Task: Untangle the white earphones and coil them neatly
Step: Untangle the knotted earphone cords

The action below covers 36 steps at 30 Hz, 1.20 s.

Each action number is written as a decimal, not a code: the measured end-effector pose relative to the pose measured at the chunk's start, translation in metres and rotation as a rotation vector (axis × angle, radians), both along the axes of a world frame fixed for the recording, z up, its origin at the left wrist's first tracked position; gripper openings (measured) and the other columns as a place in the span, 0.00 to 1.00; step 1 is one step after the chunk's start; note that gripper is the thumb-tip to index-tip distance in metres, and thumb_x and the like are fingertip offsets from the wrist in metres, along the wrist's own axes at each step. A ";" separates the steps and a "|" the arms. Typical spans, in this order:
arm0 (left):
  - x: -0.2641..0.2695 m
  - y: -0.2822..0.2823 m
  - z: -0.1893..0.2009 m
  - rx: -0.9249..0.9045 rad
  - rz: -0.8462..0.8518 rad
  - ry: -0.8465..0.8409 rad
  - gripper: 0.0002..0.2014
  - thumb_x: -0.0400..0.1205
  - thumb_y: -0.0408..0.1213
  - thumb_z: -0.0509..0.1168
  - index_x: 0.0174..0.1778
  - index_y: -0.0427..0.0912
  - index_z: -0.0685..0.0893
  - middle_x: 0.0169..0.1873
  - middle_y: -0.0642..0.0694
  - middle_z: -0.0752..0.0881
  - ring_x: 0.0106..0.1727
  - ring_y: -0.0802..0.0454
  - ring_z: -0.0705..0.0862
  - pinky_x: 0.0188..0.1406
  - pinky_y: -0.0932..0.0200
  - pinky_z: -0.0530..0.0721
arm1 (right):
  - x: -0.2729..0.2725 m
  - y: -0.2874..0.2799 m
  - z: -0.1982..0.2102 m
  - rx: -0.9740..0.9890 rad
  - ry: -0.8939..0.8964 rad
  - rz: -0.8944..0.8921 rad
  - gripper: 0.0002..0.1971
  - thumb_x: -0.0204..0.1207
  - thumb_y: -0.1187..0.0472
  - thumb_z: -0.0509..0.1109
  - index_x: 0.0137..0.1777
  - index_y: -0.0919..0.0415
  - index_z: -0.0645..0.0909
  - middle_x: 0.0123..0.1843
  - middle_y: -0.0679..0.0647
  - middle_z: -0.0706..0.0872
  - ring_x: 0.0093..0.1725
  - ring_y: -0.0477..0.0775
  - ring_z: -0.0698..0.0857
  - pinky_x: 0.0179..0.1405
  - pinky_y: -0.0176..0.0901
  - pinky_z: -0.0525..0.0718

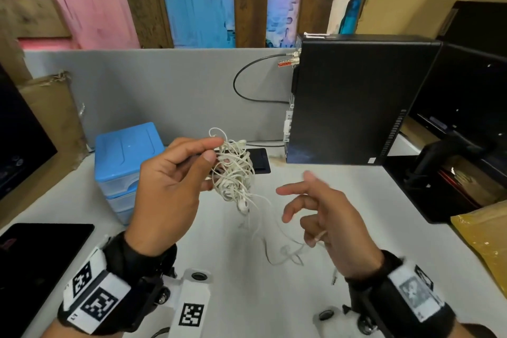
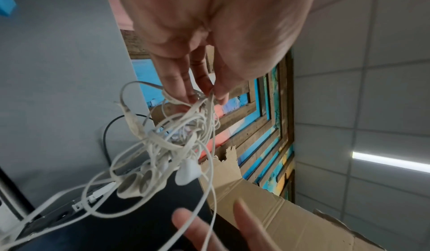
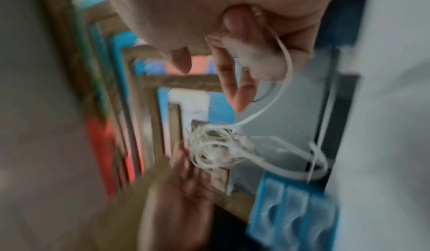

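A tangled bundle of white earphones [image 1: 234, 173] hangs above the white desk [image 1: 247, 296]. My left hand [image 1: 175, 178] pinches the top of the tangle between thumb and fingers [image 2: 204, 89]; earbuds [image 2: 186, 172] dangle below. A loose strand [image 1: 277, 230] trails from the bundle to my right hand [image 1: 315, 217], whose little finger is curled round the cord [image 3: 286, 65] while the other fingers are spread. The plug end [image 1: 334, 278] hangs near my right wrist. The right wrist view is blurred.
A blue drawer box [image 1: 123, 162] stands at the left behind my left hand. A black computer case [image 1: 356, 99] stands at the right, a black tablet [image 1: 35, 269] lies at the near left, a monitor base [image 1: 439, 173] and a yellow packet [image 1: 485, 239] sit at the far right.
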<state>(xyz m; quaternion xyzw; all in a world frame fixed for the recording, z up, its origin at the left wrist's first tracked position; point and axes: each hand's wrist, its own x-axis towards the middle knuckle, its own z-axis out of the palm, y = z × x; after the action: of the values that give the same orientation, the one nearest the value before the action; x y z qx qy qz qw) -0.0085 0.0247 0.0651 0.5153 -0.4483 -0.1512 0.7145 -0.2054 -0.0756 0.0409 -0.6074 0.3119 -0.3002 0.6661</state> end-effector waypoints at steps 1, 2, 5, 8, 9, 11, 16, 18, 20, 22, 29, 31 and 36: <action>-0.001 0.000 -0.001 0.001 -0.015 -0.028 0.07 0.81 0.32 0.70 0.51 0.46 0.91 0.45 0.48 0.88 0.43 0.54 0.90 0.39 0.55 0.91 | 0.002 0.005 0.000 -0.104 0.024 0.013 0.20 0.72 0.40 0.70 0.49 0.55 0.92 0.38 0.62 0.89 0.25 0.51 0.70 0.25 0.38 0.69; -0.002 0.000 -0.002 -0.001 -0.028 -0.063 0.07 0.80 0.34 0.71 0.50 0.48 0.92 0.45 0.48 0.88 0.43 0.53 0.89 0.40 0.54 0.90 | 0.004 0.009 -0.002 -0.199 0.035 0.025 0.17 0.68 0.42 0.75 0.48 0.53 0.92 0.39 0.60 0.90 0.25 0.48 0.73 0.26 0.34 0.69; -0.007 -0.001 -0.008 -0.008 -0.037 -0.166 0.08 0.78 0.33 0.70 0.47 0.49 0.92 0.45 0.49 0.88 0.43 0.53 0.87 0.39 0.61 0.87 | 0.007 0.017 -0.010 -0.314 0.019 0.079 0.03 0.71 0.56 0.80 0.41 0.54 0.92 0.32 0.58 0.89 0.25 0.46 0.76 0.29 0.32 0.72; -0.008 -0.003 -0.012 0.049 -0.084 -0.181 0.08 0.76 0.34 0.73 0.46 0.52 0.93 0.45 0.51 0.87 0.46 0.55 0.87 0.42 0.60 0.86 | 0.006 0.013 -0.014 -0.372 0.007 0.072 0.06 0.78 0.63 0.76 0.39 0.57 0.90 0.27 0.54 0.85 0.28 0.53 0.78 0.33 0.41 0.77; -0.008 -0.003 -0.013 0.098 -0.123 -0.185 0.10 0.74 0.36 0.75 0.48 0.55 0.93 0.47 0.52 0.87 0.50 0.54 0.88 0.48 0.57 0.88 | 0.005 0.011 -0.011 -0.386 -0.007 0.063 0.07 0.79 0.62 0.76 0.39 0.58 0.90 0.28 0.54 0.84 0.30 0.51 0.78 0.35 0.41 0.78; -0.007 -0.002 -0.017 0.218 -0.190 -0.300 0.16 0.71 0.42 0.80 0.54 0.58 0.91 0.53 0.54 0.88 0.59 0.50 0.88 0.64 0.52 0.85 | 0.003 0.009 -0.007 -0.375 -0.063 0.093 0.09 0.80 0.60 0.73 0.39 0.60 0.88 0.29 0.52 0.82 0.33 0.49 0.78 0.39 0.39 0.78; -0.013 0.000 -0.023 0.457 -0.439 -0.451 0.35 0.67 0.39 0.85 0.68 0.64 0.81 0.67 0.61 0.83 0.72 0.56 0.80 0.75 0.55 0.74 | -0.001 0.005 0.004 0.004 -0.250 0.230 0.11 0.78 0.58 0.63 0.39 0.62 0.83 0.27 0.53 0.73 0.31 0.50 0.75 0.37 0.36 0.78; -0.018 -0.001 -0.026 0.473 -0.413 -0.451 0.34 0.68 0.40 0.84 0.68 0.66 0.80 0.67 0.63 0.83 0.71 0.58 0.80 0.75 0.56 0.75 | -0.002 0.004 0.006 0.084 -0.285 0.246 0.11 0.78 0.58 0.63 0.39 0.62 0.82 0.26 0.52 0.70 0.30 0.52 0.73 0.37 0.38 0.77; -0.023 -0.004 -0.029 0.461 -0.372 -0.411 0.27 0.72 0.40 0.82 0.64 0.63 0.83 0.65 0.61 0.85 0.67 0.55 0.84 0.72 0.53 0.79 | -0.002 0.003 0.007 0.097 -0.286 0.234 0.11 0.78 0.58 0.63 0.38 0.62 0.83 0.25 0.52 0.68 0.29 0.51 0.71 0.35 0.38 0.75; -0.026 -0.006 -0.030 0.434 -0.380 -0.327 0.18 0.75 0.38 0.79 0.60 0.54 0.87 0.61 0.54 0.87 0.60 0.49 0.88 0.67 0.46 0.83 | -0.003 0.001 0.008 0.035 -0.254 0.200 0.11 0.77 0.58 0.64 0.38 0.63 0.84 0.24 0.51 0.68 0.28 0.51 0.70 0.32 0.35 0.76; -0.020 -0.006 -0.027 0.411 -0.496 -0.081 0.09 0.82 0.37 0.71 0.56 0.40 0.89 0.54 0.37 0.91 0.55 0.30 0.89 0.64 0.28 0.82 | -0.009 -0.004 0.010 -0.205 -0.181 0.144 0.09 0.75 0.64 0.76 0.52 0.64 0.82 0.25 0.63 0.75 0.25 0.53 0.75 0.28 0.37 0.80; -0.019 -0.005 -0.026 0.402 -0.537 -0.065 0.09 0.83 0.35 0.69 0.57 0.38 0.89 0.57 0.36 0.90 0.57 0.28 0.87 0.66 0.29 0.81 | -0.013 -0.005 0.011 -0.204 -0.150 0.229 0.19 0.74 0.65 0.75 0.64 0.56 0.81 0.23 0.58 0.70 0.24 0.53 0.73 0.29 0.46 0.83; -0.017 -0.004 -0.023 0.383 -0.589 -0.037 0.10 0.85 0.33 0.65 0.56 0.32 0.87 0.54 0.37 0.91 0.53 0.41 0.90 0.59 0.46 0.87 | -0.021 -0.008 0.013 -0.339 -0.023 0.311 0.15 0.75 0.68 0.73 0.60 0.54 0.87 0.22 0.51 0.70 0.24 0.46 0.73 0.35 0.51 0.89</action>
<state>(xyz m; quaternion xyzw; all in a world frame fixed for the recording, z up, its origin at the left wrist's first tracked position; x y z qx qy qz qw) -0.0253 0.0208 0.0421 0.4912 -0.5543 -0.4228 0.5222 -0.2264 -0.0832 0.0542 -0.7479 0.1518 -0.2488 0.5964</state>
